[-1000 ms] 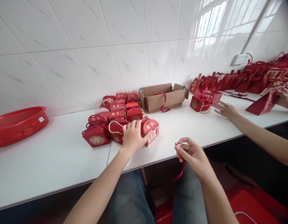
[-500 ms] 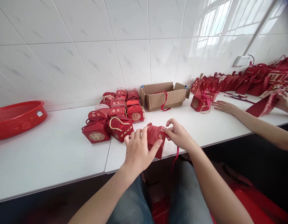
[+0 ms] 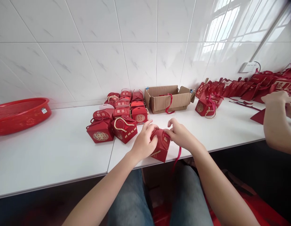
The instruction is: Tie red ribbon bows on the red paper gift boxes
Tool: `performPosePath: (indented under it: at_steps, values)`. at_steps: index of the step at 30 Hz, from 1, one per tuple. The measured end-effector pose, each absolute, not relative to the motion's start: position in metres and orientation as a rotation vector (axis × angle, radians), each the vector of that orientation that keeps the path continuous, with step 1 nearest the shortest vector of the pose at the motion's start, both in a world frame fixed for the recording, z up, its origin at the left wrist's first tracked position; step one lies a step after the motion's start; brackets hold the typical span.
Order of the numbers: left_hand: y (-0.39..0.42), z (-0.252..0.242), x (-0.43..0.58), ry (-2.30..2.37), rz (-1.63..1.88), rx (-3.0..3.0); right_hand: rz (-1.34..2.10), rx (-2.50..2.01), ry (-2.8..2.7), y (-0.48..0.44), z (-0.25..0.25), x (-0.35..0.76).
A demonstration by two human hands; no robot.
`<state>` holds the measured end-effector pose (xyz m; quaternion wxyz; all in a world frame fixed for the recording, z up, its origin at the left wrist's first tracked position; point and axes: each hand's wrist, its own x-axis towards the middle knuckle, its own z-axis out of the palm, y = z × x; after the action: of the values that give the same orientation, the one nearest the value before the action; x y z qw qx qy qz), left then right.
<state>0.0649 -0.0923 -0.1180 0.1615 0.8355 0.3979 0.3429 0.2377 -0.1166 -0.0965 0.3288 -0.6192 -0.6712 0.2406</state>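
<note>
Holding red box (image 3: 163,147); ribbon (image 3: 171,99) in carton (image 3: 157,107)

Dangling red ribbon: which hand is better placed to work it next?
Probably the right hand: the ribbon hangs just below it, while the left hand holds the box from its left side.

White table (image 3: 65,150) with red boxes (image 3: 121,112), carton (image 3: 172,105), red basin (image 3: 20,121).

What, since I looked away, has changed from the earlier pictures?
The red box under the left hand moved nearer, away from the grouped boxes. The right hand, red ribbon hanging below, came to it. A co-worker's hand left the table. The grouped boxes, cardboard box and basin stayed put.
</note>
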Motion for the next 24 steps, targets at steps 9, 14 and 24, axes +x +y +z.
performPosePath:
  at_steps: [9,14,24]
  values:
    - [-0.084,-0.118,0.061,1.125,0.912,2.489,0.661,-1.653,-1.75,-0.122,-0.094,0.241]
    - [-0.085,-0.121,0.063,1.13,0.855,2.543,0.587,-1.696,-1.785,-0.116,-0.092,0.236]
    - [-0.086,-0.112,0.067,1.111,0.775,2.576,0.601,-1.643,-1.731,-0.113,-0.098,0.224]
